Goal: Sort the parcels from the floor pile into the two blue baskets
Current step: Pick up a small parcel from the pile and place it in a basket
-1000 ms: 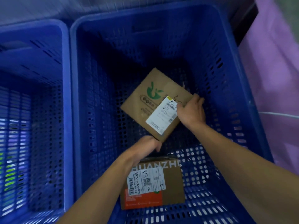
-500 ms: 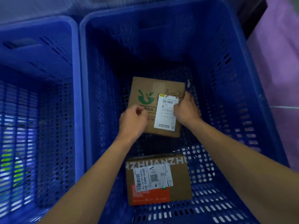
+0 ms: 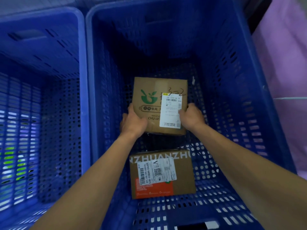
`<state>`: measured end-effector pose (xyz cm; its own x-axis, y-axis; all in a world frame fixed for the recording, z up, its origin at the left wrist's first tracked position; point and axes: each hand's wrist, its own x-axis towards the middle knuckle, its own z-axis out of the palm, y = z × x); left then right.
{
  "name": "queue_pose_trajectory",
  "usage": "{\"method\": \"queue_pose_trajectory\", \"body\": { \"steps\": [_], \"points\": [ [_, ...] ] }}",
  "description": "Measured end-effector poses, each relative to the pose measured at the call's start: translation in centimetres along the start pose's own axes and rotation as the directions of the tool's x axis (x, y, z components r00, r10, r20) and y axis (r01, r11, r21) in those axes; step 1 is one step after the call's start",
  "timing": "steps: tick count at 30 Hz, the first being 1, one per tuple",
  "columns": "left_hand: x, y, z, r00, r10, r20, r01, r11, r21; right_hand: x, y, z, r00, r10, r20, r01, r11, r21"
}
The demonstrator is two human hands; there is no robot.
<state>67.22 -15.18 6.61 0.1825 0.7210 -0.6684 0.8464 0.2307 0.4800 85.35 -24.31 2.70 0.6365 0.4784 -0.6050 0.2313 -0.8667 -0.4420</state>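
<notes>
A brown cardboard parcel with a green logo and a white label lies flat, deep inside the right blue basket. My left hand grips its near left edge, and my right hand grips its near right edge, thumb on the label. A second cardboard parcel with an orange band and a white label lies on the basket floor, closer to me, below my forearms. The left blue basket stands beside it, and no parcel shows in it.
A pale purple sheet hangs along the right side of the right basket. The two baskets touch rim to rim. Grey floor shows at the top left behind them.
The green-logo parcel has turned from a diagonal to square with the basket. My left hand moved from its near corner to its left edge, and both hands now hold its sides.
</notes>
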Motion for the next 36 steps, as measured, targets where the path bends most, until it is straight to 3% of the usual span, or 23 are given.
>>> {"method": "queue_pose_trajectory", "body": {
  "steps": [8, 14, 19, 23, 30, 36],
  "points": [
    [-4.9, -3.9, 3.6, 0.981, -0.168, -0.096, 0.174, 0.984, 0.050, -4.2, 2.5, 1.9, 0.997, 0.000, 0.078, 0.007, 0.996, -0.087],
    [-8.0, -6.0, 4.6, 0.977, -0.197, -0.080, 0.202, 0.977, 0.067, -6.2, 2.6, 2.4, 0.980, 0.076, 0.186, -0.039, 0.980, -0.194],
    [-11.2, -5.1, 3.6, 0.989, -0.146, -0.014, 0.146, 0.984, 0.106, -9.3, 1.7, 0.6, 0.911, 0.208, 0.355, -0.164, 0.975, -0.151],
    [-15.1, -2.6, 2.0, 0.997, -0.070, 0.044, 0.062, 0.985, 0.161, -13.9, -0.6, -2.5, 0.901, 0.082, 0.427, -0.040, 0.994, -0.107],
    [-23.7, 2.2, -3.9, 0.996, -0.043, 0.081, 0.036, 0.995, 0.091, -22.5, -4.0, -8.6, 0.864, -0.019, 0.503, 0.120, 0.978, -0.168],
    [-31.0, 3.1, -9.3, 1.000, -0.006, -0.017, 0.006, 0.999, -0.042, -28.6, -5.2, -11.7, 0.820, -0.118, 0.560, 0.250, 0.954, -0.165]
  ]
}}
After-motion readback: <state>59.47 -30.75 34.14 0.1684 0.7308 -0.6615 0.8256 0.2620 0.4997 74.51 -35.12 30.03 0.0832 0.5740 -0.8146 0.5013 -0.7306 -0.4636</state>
